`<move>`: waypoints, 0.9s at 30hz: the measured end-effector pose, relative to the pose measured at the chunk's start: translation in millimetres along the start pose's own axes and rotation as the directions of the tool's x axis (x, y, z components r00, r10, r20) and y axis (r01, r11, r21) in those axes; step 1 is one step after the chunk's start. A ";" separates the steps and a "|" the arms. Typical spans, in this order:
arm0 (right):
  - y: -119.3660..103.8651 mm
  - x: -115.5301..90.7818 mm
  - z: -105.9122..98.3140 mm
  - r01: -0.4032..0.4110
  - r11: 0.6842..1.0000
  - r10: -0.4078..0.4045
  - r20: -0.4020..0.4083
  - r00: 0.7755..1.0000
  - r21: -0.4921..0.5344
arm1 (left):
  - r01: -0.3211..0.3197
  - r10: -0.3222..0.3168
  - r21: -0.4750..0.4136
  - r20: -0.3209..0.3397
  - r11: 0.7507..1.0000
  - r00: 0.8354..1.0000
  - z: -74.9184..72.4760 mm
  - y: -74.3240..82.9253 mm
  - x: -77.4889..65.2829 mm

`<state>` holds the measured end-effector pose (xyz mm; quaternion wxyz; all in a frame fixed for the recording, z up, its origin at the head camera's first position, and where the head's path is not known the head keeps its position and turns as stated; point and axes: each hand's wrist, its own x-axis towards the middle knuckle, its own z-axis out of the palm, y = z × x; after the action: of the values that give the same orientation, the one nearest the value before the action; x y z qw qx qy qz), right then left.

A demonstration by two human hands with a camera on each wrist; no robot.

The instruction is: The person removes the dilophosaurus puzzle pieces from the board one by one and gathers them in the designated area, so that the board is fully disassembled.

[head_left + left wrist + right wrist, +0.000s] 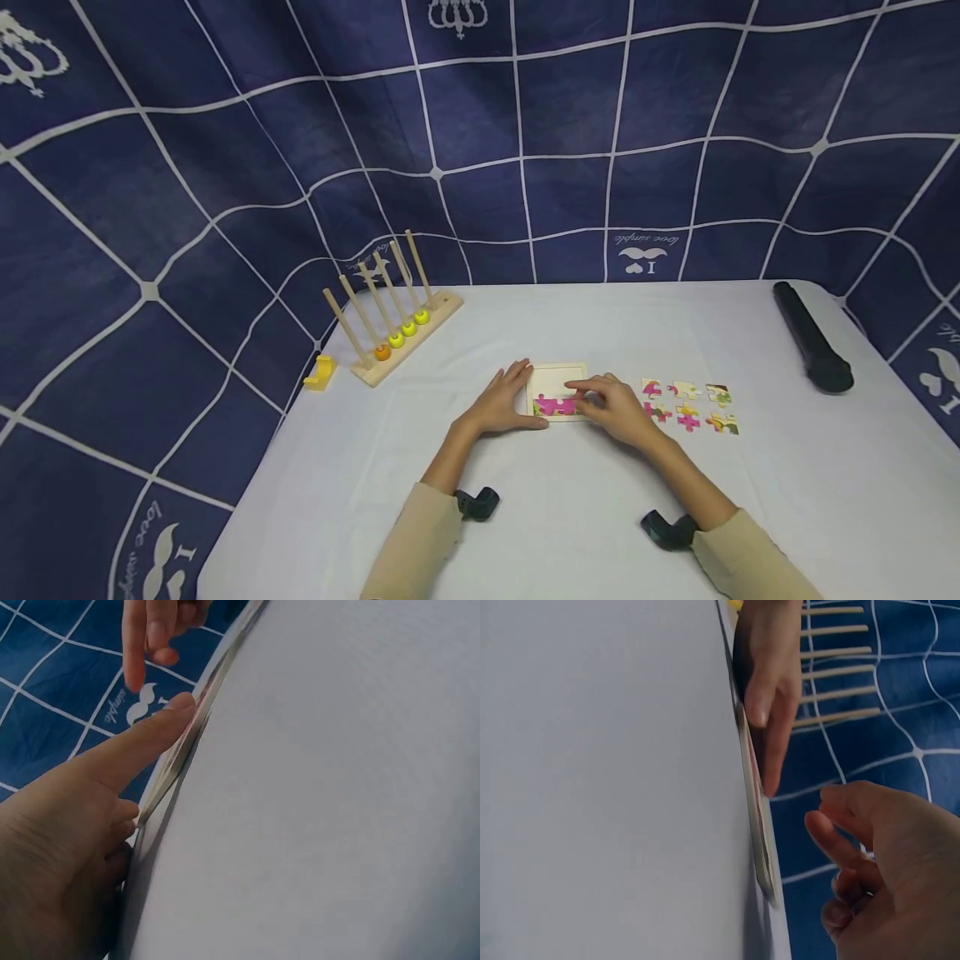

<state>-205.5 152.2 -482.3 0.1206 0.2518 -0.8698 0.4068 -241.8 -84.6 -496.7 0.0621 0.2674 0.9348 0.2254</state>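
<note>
A shallow, light wooden puzzle tray (557,367) lies on the white table, with pink and green jigsaw pieces (553,406) along its near side. My left hand (498,406) rests against the tray's left side, fingers toward the far corner and thumb along the near edge. In the left wrist view that thumb (154,735) lies straight against the tray's rim. Over the tray's right part hovers my right hand (611,407), covering some of it. Its thumb and index finger (855,801) are bent loosely, with no piece visible between them in the right wrist view.
Several loose jigsaw pieces (686,389) lie in two rows right of the tray. At the back left stands a wooden peg rack (442,310) with yellow and orange beads, beside a yellow block (321,372). A black microphone (813,337) lies at the far right.
</note>
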 end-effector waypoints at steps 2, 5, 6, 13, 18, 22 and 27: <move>-2.6 6.2 10.6 0.003 1.000 -0.003 0.026 1.000 0.021 | -0.010 0.010 -0.039 -0.001 0.999 1.000 -1.1 -2.6 -4.4; -3.6 12.6 21.3 -0.025 0.999 0.022 0.068 0.997 0.044 | -0.035 0.035 -0.076 -0.013 0.996 0.999 -2.7 -4.9 -11.6; -3.3 13.8 23.6 -0.037 0.998 0.033 0.080 0.996 0.048 | -0.042 0.041 -0.085 -0.016 0.995 0.999 -3.1 -5.2 -13.2; 0.8 17.8 33.5 -0.098 0.993 0.088 0.149 0.985 0.064 | -0.040 0.040 -0.015 -0.009 0.999 0.999 -4.0 -3.3 -17.5; -1.4 18.3 36.0 -0.116 0.993 0.111 0.186 0.976 0.014 | -0.035 0.035 0.043 -0.007 0.998 0.999 -2.2 -3.1 -18.7; -5.5 18.8 34.8 -0.122 0.992 0.123 0.205 0.971 -0.016 | -0.040 0.041 0.059 -0.017 0.997 0.999 -0.4 -3.7 -18.4; -5.2 18.4 34.5 -0.112 0.994 0.111 0.202 0.973 -0.006 | -0.036 0.039 0.073 -0.035 0.997 0.999 2.0 -5.0 -17.6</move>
<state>-218.4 116.6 -493.3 0.0080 0.2427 -0.8893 0.3875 -228.7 -96.9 -500.8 0.0309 0.2827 0.9382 0.1973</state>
